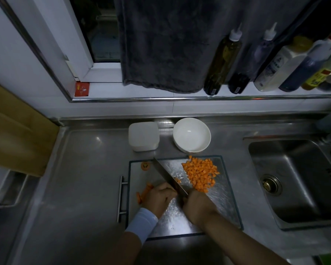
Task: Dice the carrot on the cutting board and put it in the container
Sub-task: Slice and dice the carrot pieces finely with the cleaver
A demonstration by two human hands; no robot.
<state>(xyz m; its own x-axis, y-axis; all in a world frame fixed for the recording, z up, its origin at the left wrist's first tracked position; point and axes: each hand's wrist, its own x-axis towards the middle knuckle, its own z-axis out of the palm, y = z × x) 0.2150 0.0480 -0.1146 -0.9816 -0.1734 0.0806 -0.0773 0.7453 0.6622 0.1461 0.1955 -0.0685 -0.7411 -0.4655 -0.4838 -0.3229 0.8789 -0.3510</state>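
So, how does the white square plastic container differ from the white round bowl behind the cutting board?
The white square plastic container is boxy with rounded corners; the white round bowl is circular. The container looks matte and cloudy, the bowl glossy. The container stands left, the bowl right. Both are white and sit on the steel counter.

Single view: head-worn wide-angle camera, facing forward and steeply down onto counter [88,169]. Close range: forearms enter from bottom edge, left hand [157,199] and right hand [199,205] sit just below frame centre over cutting board [224,197]. Upper half takes in window ledge [107,87] behind counter; sink [294,188] at right edge. Straight lines bow near frame edges
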